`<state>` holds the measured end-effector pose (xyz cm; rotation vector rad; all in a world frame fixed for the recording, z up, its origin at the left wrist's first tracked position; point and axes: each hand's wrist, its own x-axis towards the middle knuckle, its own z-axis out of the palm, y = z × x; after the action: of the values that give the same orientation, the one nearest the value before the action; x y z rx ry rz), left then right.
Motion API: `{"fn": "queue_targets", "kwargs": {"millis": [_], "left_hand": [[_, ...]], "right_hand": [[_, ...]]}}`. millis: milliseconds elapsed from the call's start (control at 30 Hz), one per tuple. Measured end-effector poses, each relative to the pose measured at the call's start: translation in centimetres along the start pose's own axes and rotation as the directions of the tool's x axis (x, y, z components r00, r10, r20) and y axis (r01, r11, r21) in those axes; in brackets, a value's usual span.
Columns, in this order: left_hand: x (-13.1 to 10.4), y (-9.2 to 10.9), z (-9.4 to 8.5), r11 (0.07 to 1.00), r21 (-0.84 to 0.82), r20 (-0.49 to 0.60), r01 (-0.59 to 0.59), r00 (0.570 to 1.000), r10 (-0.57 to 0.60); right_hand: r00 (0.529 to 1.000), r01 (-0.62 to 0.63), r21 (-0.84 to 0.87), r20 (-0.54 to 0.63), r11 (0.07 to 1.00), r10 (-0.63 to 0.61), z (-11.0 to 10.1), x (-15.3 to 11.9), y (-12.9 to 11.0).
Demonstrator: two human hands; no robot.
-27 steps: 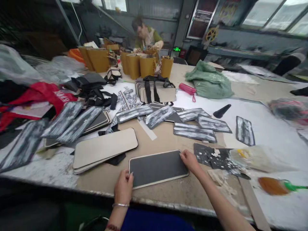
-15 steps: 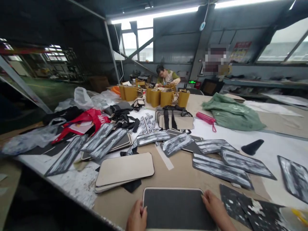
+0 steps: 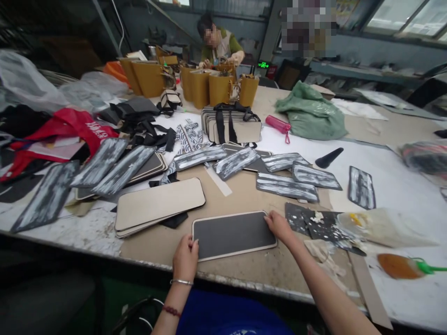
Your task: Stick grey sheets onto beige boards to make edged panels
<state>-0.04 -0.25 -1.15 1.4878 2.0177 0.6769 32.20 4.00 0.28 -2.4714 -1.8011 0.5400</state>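
A flat panel (image 3: 233, 235), dark grey with a cream border and rounded corners, lies at the table's front edge. My left hand (image 3: 186, 256) grips its left end, fingers closed over the edge. At the upper right corner my right hand (image 3: 278, 226) pinches the same panel. Left of it sits a small stack of cream panels (image 3: 159, 204), slightly fanned. Beyond are several dark strips smeared with white, among them a strip (image 3: 287, 186) just past my right hand and another strip (image 3: 124, 170) farther left.
To the right lie a glue-spotted dark board (image 3: 314, 221), a plastic bag of white paste (image 3: 384, 225) and an amber bottle with a green nozzle (image 3: 401, 266). Strapped panels (image 3: 244, 130), mustard bags (image 3: 220, 88), a green cloth bag (image 3: 310, 111) and a co-worker (image 3: 221, 44) are farther back.
The camera view has tilted downward, so my forearms and the table's front edge now show. Both hands keep their hold on the grey panel.
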Motion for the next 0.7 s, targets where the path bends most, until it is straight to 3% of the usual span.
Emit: {"fn": "queue_targets", "kwargs": {"millis": [700], "left_hand": [[-0.16, 0.31, -0.27, 1.000, -0.010, 0.029, 0.014, 0.999, -0.013]], "right_hand": [[1.000, 0.008, 0.013, 0.022, 1.000, -0.009, -0.34, 0.16, 0.00]]}}
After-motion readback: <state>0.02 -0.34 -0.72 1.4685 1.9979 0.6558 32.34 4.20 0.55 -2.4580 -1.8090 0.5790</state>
